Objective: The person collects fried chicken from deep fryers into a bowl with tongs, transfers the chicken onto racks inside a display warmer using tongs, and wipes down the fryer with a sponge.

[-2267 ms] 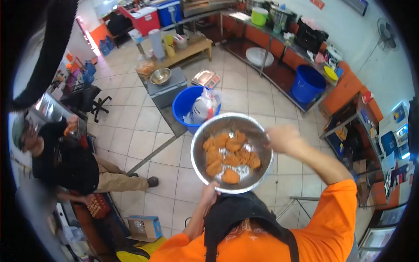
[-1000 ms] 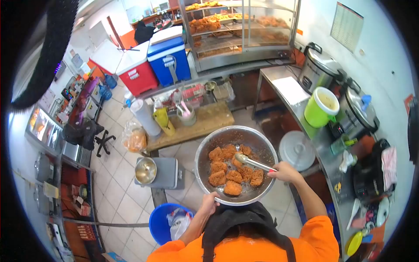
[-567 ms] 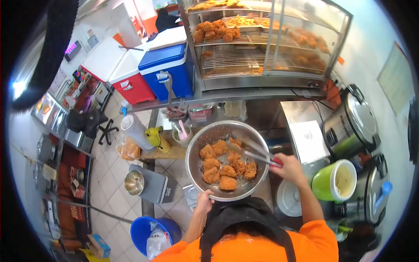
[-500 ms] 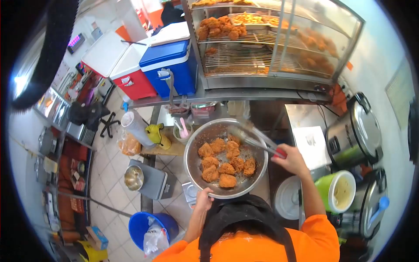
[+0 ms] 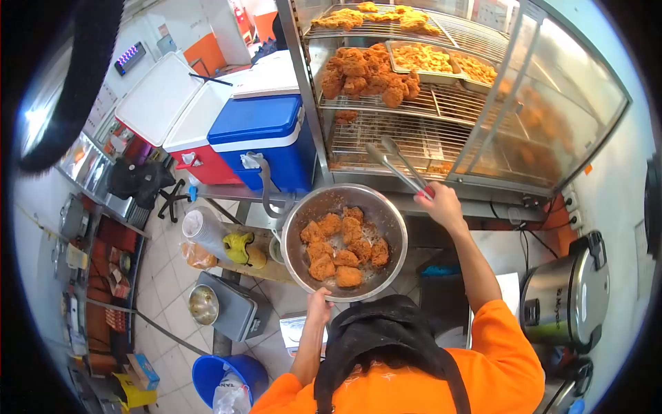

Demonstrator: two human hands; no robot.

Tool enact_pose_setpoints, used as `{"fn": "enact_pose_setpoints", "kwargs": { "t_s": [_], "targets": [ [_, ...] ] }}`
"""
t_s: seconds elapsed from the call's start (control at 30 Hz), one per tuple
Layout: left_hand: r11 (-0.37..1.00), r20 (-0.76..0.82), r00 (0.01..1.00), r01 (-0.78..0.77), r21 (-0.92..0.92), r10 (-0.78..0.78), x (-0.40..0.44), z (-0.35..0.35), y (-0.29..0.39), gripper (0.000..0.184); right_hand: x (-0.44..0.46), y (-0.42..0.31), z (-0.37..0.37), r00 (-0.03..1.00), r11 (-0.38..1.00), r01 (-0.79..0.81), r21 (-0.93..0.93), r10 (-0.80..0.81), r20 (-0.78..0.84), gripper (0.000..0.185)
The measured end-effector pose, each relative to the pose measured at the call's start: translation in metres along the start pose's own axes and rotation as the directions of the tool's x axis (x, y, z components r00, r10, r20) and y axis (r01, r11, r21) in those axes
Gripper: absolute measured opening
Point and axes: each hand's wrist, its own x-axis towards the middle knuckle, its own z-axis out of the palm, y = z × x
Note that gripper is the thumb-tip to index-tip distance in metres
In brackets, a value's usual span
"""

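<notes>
A wide stainless steel bowl [image 5: 394, 224] holds several breaded fried chicken pieces [image 5: 347, 258]. My left hand [image 5: 319, 306] is closed on its near rim, to the left of my apron. In my right hand [image 5: 441, 205] are metal tongs [image 5: 407, 172] with red grips. Their tips are apart with nothing between them, in front of the lower racks of the glass warming cabinet [image 5: 414, 138]. More fried chicken [image 5: 372, 72] is heaped on the cabinet's middle rack, beside trays of fries [image 5: 422, 58].
A blue cooler [image 5: 255, 131] and an open red cooler [image 5: 207, 165] stand left of the cabinet. Stacked cups [image 5: 203, 231] are left of the bowl, a blue bin [image 5: 227, 376] below. A large cooker [image 5: 565, 297] stands at right.
My right hand has lifted the tongs out of the bowl and forward to the cabinet. Bowl and left hand have come nearer the cabinet. The view has shifted.
</notes>
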Motion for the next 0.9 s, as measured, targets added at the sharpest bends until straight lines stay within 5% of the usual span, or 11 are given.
{"fn": "enact_pose_setpoints", "kwargs": {
  "t_s": [0.47,0.57,0.67,0.77,0.83,0.87,0.9],
  "targets": [
    [0.998,-0.113,0.991,0.067,-0.011,-0.068,0.042,0.072,-0.026,0.012,0.218,0.014,0.051,0.987,0.947,0.157,-0.281,-0.140,0.080,0.040],
    [0.995,-0.139,0.986,0.097,-0.001,-0.096,0.045,0.083,-0.041,0.015,0.265,0.055,0.089,0.902,0.842,0.411,-0.348,-0.431,0.024,0.042],
    [0.992,-0.132,0.985,0.117,0.053,-0.109,0.047,0.096,-0.065,0.017,0.285,0.057,0.091,0.966,0.885,0.245,-0.396,-0.190,0.173,0.043],
    [0.996,-0.135,0.987,0.093,0.006,-0.091,0.036,0.106,-0.059,0.017,0.299,0.069,0.103,0.963,0.937,0.225,-0.266,-0.173,0.205,0.047],
    [0.995,-0.168,0.981,0.096,-0.014,-0.097,0.032,0.109,-0.055,0.017,0.309,0.080,0.115,0.970,0.829,0.237,-0.507,-0.234,0.071,0.049],
    [0.993,-0.206,0.972,0.106,-0.043,-0.113,0.028,0.114,-0.049,0.016,0.304,0.064,0.109,0.977,0.804,0.213,-0.555,-0.172,0.127,0.053],
    [0.994,-0.163,0.981,0.100,-0.043,-0.106,0.027,0.096,-0.060,0.016,0.294,0.060,0.123,0.952,0.780,0.286,-0.557,-0.295,0.075,0.052]
  ]
}}
